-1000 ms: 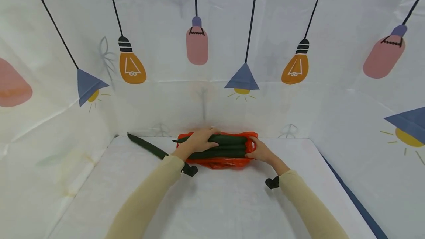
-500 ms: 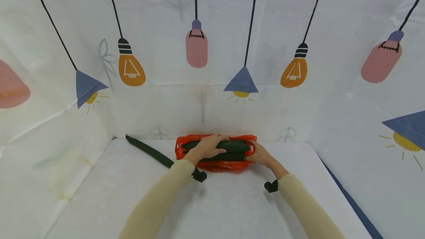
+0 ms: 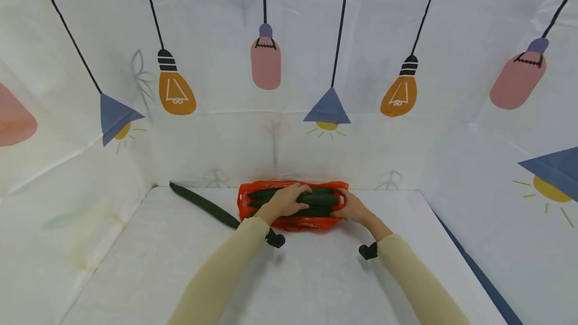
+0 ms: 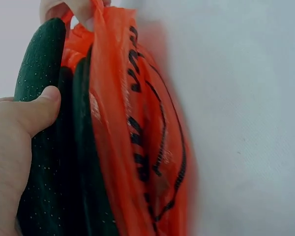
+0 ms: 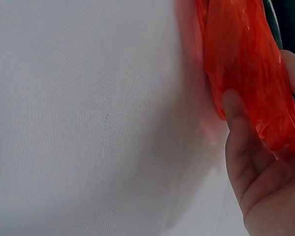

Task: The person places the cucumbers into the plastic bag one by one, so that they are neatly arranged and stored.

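Note:
A red plastic bag lies at the back of the table with several dark green cucumbers inside its open top. My left hand grips the uppermost cucumber from above, thumb along its near side. At the bag's right end, my right hand holds the plastic; in the right wrist view, fingers show through and beside the red film. Black printing marks the bag's side in the left wrist view. Another cucumber lies slanted outside the bag, its near end hidden by my left forearm.
The white table is enclosed by white sheets printed with hanging lamps. The back sheet meets the table just behind the bag. A dark blue strip runs along the right edge.
My left hand has moved to the right over the bag. A cucumber tip that stuck out past the bag's left end now lies within it. My right hand stays at the bag's right end.

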Demonstrator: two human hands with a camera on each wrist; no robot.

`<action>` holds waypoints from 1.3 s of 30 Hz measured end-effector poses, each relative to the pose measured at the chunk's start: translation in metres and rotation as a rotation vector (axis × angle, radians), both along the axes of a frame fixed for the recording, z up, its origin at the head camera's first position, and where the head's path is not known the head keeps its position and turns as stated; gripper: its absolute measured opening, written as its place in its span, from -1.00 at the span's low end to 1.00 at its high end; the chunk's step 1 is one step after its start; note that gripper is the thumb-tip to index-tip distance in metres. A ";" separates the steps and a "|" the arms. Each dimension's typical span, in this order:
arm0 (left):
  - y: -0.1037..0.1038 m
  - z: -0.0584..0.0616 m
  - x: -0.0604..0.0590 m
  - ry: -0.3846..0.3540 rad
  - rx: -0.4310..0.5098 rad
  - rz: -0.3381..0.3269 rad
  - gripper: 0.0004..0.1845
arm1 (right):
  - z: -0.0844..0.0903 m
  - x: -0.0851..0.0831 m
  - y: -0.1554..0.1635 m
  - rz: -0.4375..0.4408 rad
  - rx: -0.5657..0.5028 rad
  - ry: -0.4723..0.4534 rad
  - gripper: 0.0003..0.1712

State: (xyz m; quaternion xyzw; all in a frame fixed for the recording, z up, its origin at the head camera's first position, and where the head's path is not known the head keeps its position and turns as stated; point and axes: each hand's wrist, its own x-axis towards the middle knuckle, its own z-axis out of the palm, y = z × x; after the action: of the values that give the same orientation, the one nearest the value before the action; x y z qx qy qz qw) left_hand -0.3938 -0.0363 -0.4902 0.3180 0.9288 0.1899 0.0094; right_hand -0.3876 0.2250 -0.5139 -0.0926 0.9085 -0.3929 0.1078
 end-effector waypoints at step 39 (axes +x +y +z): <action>-0.011 -0.027 -0.005 0.077 0.081 0.138 -0.54 | -0.002 0.003 0.000 -0.015 0.018 0.028 0.09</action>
State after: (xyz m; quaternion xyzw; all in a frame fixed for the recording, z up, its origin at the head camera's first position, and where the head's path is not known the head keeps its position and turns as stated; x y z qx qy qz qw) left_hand -0.3984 -0.0474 -0.5173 0.2602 0.9398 0.2153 -0.0526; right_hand -0.3845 0.2249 -0.5162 -0.0901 0.9142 -0.3841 0.0929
